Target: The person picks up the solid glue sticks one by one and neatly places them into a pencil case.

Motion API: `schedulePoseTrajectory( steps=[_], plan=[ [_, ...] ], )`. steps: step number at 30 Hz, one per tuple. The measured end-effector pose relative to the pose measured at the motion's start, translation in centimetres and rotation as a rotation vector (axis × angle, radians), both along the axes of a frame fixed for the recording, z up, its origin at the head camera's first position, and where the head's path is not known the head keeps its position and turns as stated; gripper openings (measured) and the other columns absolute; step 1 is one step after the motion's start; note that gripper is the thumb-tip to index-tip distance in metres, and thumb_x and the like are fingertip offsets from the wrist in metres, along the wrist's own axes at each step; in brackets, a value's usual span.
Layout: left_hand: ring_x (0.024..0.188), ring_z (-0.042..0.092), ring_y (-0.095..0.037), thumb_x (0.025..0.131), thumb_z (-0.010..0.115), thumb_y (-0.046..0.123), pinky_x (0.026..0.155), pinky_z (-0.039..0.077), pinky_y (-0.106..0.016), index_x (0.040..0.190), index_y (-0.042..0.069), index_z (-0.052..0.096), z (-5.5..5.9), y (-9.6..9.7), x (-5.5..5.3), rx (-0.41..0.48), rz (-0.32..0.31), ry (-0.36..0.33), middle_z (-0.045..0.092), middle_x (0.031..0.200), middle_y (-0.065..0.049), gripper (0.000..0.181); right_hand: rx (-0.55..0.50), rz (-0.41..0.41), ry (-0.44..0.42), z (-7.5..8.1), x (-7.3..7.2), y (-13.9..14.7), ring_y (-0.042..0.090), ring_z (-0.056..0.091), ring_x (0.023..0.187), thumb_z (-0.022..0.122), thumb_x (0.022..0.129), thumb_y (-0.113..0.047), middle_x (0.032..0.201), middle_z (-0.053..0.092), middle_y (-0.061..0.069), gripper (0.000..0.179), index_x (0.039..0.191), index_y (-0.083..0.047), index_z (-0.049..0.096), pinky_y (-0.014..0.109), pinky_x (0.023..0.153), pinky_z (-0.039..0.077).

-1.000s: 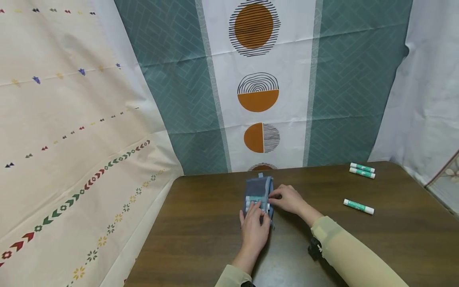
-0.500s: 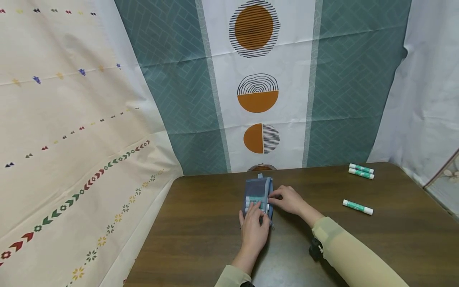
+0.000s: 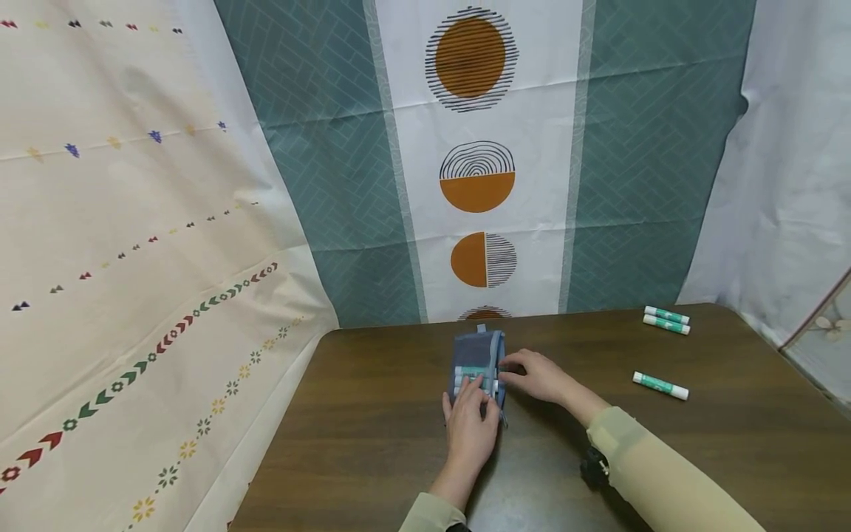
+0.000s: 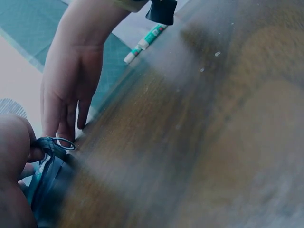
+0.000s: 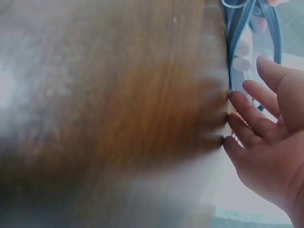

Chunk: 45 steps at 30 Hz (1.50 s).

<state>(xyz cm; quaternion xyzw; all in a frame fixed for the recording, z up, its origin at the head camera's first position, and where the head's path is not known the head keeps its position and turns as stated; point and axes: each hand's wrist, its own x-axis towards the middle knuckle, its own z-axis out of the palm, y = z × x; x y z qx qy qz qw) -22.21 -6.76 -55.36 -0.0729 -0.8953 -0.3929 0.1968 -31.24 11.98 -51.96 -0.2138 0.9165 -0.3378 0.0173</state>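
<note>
A blue-grey mesh zip pouch lies on the table, unzipped along its right side. Green-and-white glue sticks show through the mesh, and two white ends face the opening in the right wrist view. My left hand holds the pouch's near end, fingers over its front and thumb at the zipped edge. The zip pull ring hangs by that thumb in the left wrist view. Beside the opening is my right hand, its fingers loosely bent, thumb and fingertips apart with nothing seen between them.
Two glue sticks lie side by side near the back right of the brown table. Another glue stick lies closer, right of my right hand. Behind the table hangs a patterned cloth.
My right hand and forearm have shifted slightly right, its fingertips spreading a little at the pouch opening. The left hand and pouch stay in place; the whole view drifts slightly.
</note>
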Motion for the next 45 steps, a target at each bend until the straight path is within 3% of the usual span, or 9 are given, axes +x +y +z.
schedulePoseTrajectory(
  steps=[5,11,16,29,45],
  plan=[
    [0.152,0.053,-0.033,0.101,0.070,0.012,0.125,0.018,-0.079,0.084,0.018,0.066,0.0,-0.1,0.1,0.000,0.000,-0.012,0.068,0.152,-0.007,0.018,-0.047,-0.004,-0.032,0.0,0.4,0.7,0.041,0.065,0.134,0.075,0.106,-0.034,0.138,0.073,0.016,0.047,0.140,-0.002,0.072,0.063,0.113,0.050],
    [0.151,0.053,-0.034,0.100,0.071,0.011,0.124,0.018,-0.079,0.083,0.017,0.065,0.0,0.0,0.1,0.003,0.003,0.006,0.069,0.150,-0.008,0.020,-0.091,0.018,-0.021,0.7,1.3,2.0,0.043,0.062,0.138,0.077,0.105,-0.034,0.143,0.071,0.019,0.051,0.145,-0.002,0.069,0.066,0.113,0.048],
    [0.151,0.054,-0.034,0.101,0.070,0.011,0.124,0.019,-0.080,0.081,0.018,0.062,0.0,0.0,0.1,-0.009,0.004,0.016,0.070,0.149,-0.009,0.022,-0.069,0.031,0.010,1.3,2.2,3.2,0.045,0.060,0.141,0.075,0.107,-0.033,0.147,0.068,0.020,0.051,0.147,-0.002,0.067,0.066,0.113,0.048],
    [0.150,0.054,-0.035,0.100,0.071,0.011,0.124,0.020,-0.079,0.081,0.017,0.062,0.0,0.0,0.2,0.000,0.009,0.041,0.069,0.149,-0.010,0.023,-0.021,-0.044,0.065,2.1,3.9,6.2,0.047,0.056,0.144,0.074,0.105,-0.047,0.153,0.064,0.020,0.063,0.152,-0.005,0.064,0.070,0.113,0.046],
    [0.150,0.055,-0.033,0.101,0.070,0.012,0.124,0.020,-0.079,0.080,0.017,0.061,-0.2,0.0,0.1,-0.001,0.014,0.042,0.071,0.148,-0.008,0.023,0.005,-0.121,0.093,2.2,6.4,10.5,0.053,0.054,0.143,0.074,0.106,-0.045,0.156,0.059,0.025,0.064,0.154,-0.006,0.061,0.073,0.107,0.048]
  ],
)
